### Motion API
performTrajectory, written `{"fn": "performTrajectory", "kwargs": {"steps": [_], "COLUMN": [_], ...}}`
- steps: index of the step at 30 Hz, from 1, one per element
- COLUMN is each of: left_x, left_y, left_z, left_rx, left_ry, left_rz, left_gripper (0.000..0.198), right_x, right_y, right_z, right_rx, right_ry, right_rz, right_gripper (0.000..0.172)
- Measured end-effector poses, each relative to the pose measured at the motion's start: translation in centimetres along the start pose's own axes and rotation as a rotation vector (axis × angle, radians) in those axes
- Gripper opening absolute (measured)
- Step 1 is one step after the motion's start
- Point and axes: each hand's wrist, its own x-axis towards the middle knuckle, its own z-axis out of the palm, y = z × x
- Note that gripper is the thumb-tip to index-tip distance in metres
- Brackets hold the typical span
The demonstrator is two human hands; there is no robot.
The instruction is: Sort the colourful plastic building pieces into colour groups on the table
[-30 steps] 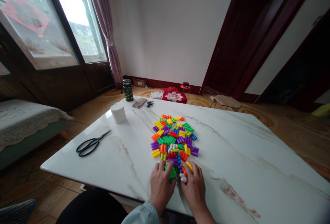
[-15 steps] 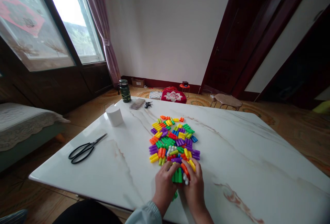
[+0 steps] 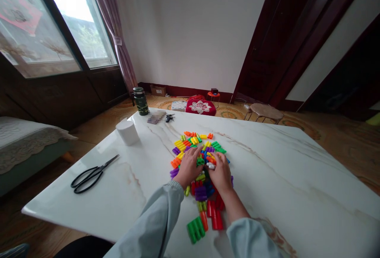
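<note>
Brightly coloured plastic building blocks lie in a loose pile on the marble-patterned table. Over the middle of it, my left hand curls its fingers round a green block. Close beside it, my right hand has bent fingers round an orange block and a white block. The hands partly cover these pieces. Nearer to me lie a green ribbed block, a red block and a purple block.
Black-handled scissors lie at the left, with a white paper roll behind them. A camouflage flask and black keys stand or lie near the far edge. A round stool is beyond the table.
Both hands have moved forward from the near end of the pile to its middle, carrying green, orange and white blocks. Red, purple and green blocks now show at the near end.
</note>
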Motion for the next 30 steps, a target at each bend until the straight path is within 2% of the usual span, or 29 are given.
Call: {"fn": "performTrajectory", "kwargs": {"steps": [2,4,8,9,12,15,19,23,26,30], "left_x": [-1.2,-3.6,-10.9,-12.8,-17.4,-19.1,-18.1,-15.7,-12.6,-7.4], "left_y": [-0.2,0.1,1.7,2.2,3.7,4.7,5.1,4.6,3.7,2.2], "left_z": [-0.3,-0.8,-1.7,-1.8,-1.2,0.0,0.9,0.8,0.4,-0.9], "left_rx": [-0.019,-0.055,-0.127,-0.136,-0.131,-0.14,-0.208,-0.241,-0.177,0.003], "left_ry": [0.009,0.046,0.117,0.105,-0.047,-0.109,-0.084,-0.076,-0.075,-0.038], "left_rz": [0.014,0.029,0.01,0.022,0.116,0.11,0.032,0.121,0.194,0.238], "left_gripper": [0.068,0.063,0.05,0.051,0.065,0.061,0.049,0.048,0.054,0.041], "right_x": [-1.1,-3.5,-10.8,-12.7,-16.6,-17.4,-15.9,-13.9,-11.7,-7.6], "right_y": [0.2,0.3,-0.2,-0.5,-1.5,-2.5,-3.3,-3.3,-3.4,-2.7], "right_z": [-1.1,-2.7,-5.2,-5.5,-5.6,-5.4,-5.1,-4.2,-3.3,-3.1], "right_rx": [-0.033,-0.039,-0.039,-0.056,-0.123,-0.151,-0.066,0.067,0.144,0.134], "right_ry": [-0.004,0.033,0.084,0.062,0.011,-0.048,-0.095,-0.069,-0.032,-0.009], "right_rz": [-0.016,-0.042,-0.044,-0.033,0.012,0.035,0.018,-0.038,-0.069,-0.148], "right_gripper": [0.046,0.046,0.045,0.046,0.057,0.052,0.035,0.034,0.032,0.031]}}
